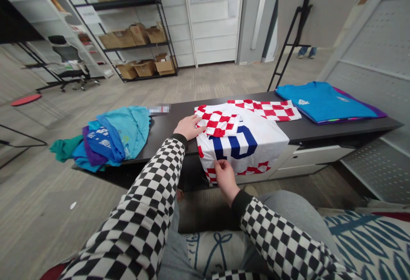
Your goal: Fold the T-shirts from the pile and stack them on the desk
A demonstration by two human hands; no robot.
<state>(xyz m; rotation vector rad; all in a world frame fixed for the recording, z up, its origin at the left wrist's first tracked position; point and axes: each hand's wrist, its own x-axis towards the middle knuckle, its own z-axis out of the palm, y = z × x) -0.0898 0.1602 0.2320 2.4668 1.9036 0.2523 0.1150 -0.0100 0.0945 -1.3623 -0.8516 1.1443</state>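
A white jersey [269, 132] with red checks and a blue number lies on the dark tabletop, its lower part hanging over the front edge. One checked sleeve is folded inward over the number; the other stretches out to the right. My left hand [188, 127] rests on the jersey's left edge by the folded sleeve, fingers extended over the cloth. Lower down, my right hand [225, 177] pinches the hanging cloth near the checked hem, thumb and finger pressed together.
The dark table [169, 128] carries a crumpled pile of blue, green and purple shirts [128, 130] on the left. A folded blue shirt [323, 100] tops a neat stack at right. Boxes fill a shelving rack [128, 47] behind; an easel stand [290, 45] stands beyond the table.
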